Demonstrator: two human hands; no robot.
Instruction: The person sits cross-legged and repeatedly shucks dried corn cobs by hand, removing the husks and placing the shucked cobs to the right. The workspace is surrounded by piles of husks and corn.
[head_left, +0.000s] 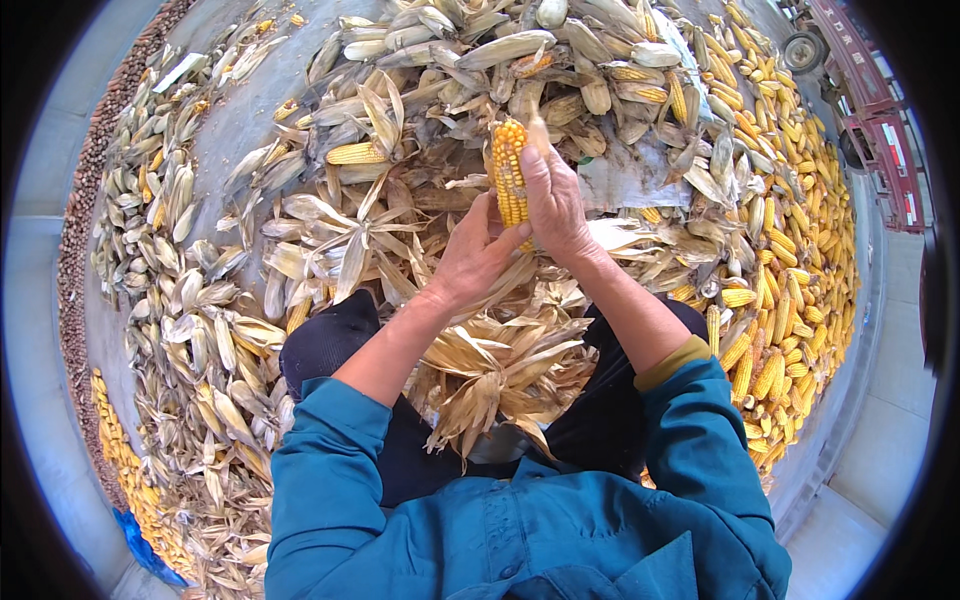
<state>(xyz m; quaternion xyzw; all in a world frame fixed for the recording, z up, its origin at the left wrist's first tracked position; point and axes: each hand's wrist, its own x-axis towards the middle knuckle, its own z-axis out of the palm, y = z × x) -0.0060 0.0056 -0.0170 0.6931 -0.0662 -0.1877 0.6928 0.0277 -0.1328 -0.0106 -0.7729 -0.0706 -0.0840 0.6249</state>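
Upright before me is a yellow corn cob (510, 169), its kernels bare on the side I see. My left hand (480, 244) grips the lower end, thumb across the front. Along the cob's right side lies my right hand (555, 195), its thumb pointing up and a strip of pale husk (538, 124) by its blurred fingers. Part of the husk hangs behind the cob, mostly hidden by my hands. Between my knees lies a heap of dry peeled husks (491, 352). Just beyond my hands rises a pile of unhusked corn ears (502, 51).
A long heap of husked yellow cobs (780, 300) runs down the right. Unhusked ears and loose husks (217, 337) cover the left. Farther left, a stacked row of small brown pieces (82, 195) lines the wall. A red vehicle (877, 135) stands at upper right.
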